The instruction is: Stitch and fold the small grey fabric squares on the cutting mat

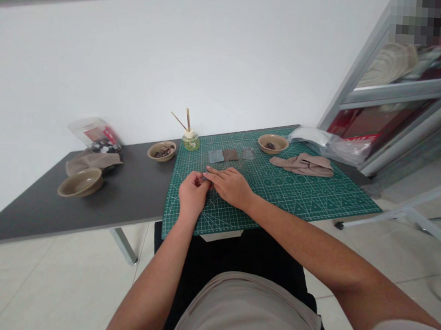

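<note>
My left hand is curled into a pinch over the near part of a green cutting mat, with a small grey-blue piece showing at its fingertips. My right hand lies almost flat beside it, its fingertips touching that piece and the left fingers. Whether the right fingers grip it is hidden. Beyond my hands, a grey swatch, a brown swatch and a smaller translucent grey piece lie in a row on the mat.
A beige bowl of dark pieces, folded beige cloth and a plastic bag are at the mat's far side. A reed diffuser, two more bowls and a plastic tub stand on the dark table.
</note>
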Demonstrator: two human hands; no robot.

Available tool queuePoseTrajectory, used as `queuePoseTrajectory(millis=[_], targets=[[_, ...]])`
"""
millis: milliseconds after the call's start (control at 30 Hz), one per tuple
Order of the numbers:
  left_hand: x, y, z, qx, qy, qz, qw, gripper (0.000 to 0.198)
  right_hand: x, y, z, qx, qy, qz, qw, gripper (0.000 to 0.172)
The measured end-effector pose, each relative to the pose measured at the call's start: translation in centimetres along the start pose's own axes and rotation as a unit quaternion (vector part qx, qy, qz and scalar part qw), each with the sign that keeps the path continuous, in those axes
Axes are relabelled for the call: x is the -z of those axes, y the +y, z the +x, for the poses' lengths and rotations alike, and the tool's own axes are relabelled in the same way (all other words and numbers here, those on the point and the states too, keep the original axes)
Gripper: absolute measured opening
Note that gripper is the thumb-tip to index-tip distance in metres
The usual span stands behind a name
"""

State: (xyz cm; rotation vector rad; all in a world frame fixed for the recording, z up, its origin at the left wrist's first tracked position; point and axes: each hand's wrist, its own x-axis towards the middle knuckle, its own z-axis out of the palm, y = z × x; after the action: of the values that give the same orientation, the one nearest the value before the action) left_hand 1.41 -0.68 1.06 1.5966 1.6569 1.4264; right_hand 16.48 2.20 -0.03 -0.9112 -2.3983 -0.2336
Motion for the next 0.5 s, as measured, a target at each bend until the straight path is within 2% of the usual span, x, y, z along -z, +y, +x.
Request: queuePoseTrajectory(millis=[100,300,500], targets=[[0.05,0.23,-0.09,0.0,0.002,0.003,1.0,0.011,0.11,0.02,-0.07,0.004,0.003,-0.003,1.0,0.038],[0.0,0.17,-0.29,-0.004,-0.004,0.007,1.0,0.014,0.45,-0.12,-0.03,-0.032,0.01,0.016,0.999,0.038],[-0.19,-0.2,-0.33,0.008,-0.01,-0.039,0.999,0.015,0.36,-0.1,0.01,-0.062,0.012,0.043,0.997,0.04]])
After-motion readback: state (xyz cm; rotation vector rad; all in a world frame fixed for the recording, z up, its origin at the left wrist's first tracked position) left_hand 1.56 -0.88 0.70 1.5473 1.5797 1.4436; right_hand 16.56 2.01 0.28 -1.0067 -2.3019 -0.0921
